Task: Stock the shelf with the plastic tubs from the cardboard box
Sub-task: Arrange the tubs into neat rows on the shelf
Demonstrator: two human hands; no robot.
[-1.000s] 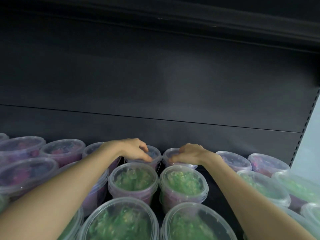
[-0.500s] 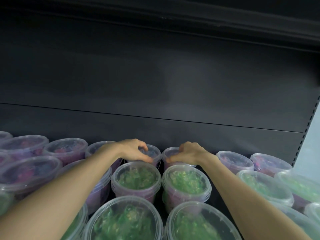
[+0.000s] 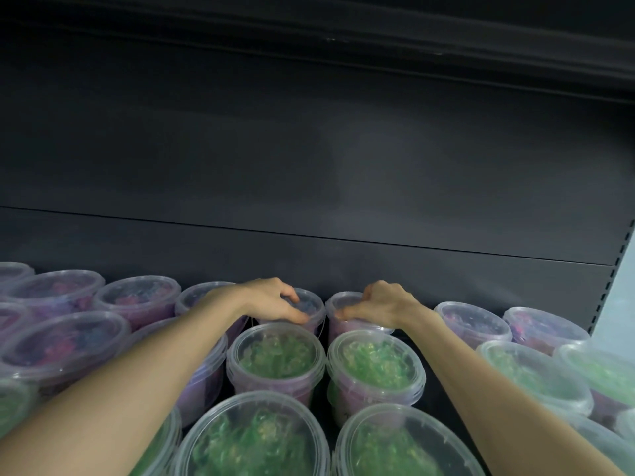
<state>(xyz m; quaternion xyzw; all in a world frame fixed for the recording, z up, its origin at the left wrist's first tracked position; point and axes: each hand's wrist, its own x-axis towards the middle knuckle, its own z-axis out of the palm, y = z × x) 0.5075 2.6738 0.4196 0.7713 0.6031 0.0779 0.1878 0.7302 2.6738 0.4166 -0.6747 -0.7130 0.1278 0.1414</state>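
Note:
Several clear plastic tubs with lids stand in rows on the dark shelf. In the back row, my left hand point(image 3: 275, 302) grips the lid rim of a purple-filled tub point(image 3: 311, 309) with curled fingers. My right hand point(image 3: 381, 305) grips the neighbouring purple-filled tub point(image 3: 343, 326) the same way. In front of them stand two green-filled tubs point(image 3: 276, 359) point(image 3: 376, 364), and two more green tubs point(image 3: 254, 441) sit nearest me. The cardboard box is out of view.
More purple tubs point(image 3: 135, 297) fill the back left, others point(image 3: 472, 321) the back right. Green tubs point(image 3: 531, 372) stand at the right. The shelf's back panel point(image 3: 309, 166) rises behind, an upper shelf edge point(image 3: 343, 32) overhead, and a perforated upright point(image 3: 615, 276) at the right.
The view has shifted slightly, so the tubs sit a little further right and higher in the frame. Both hands stay curled on the same two back-row tubs.

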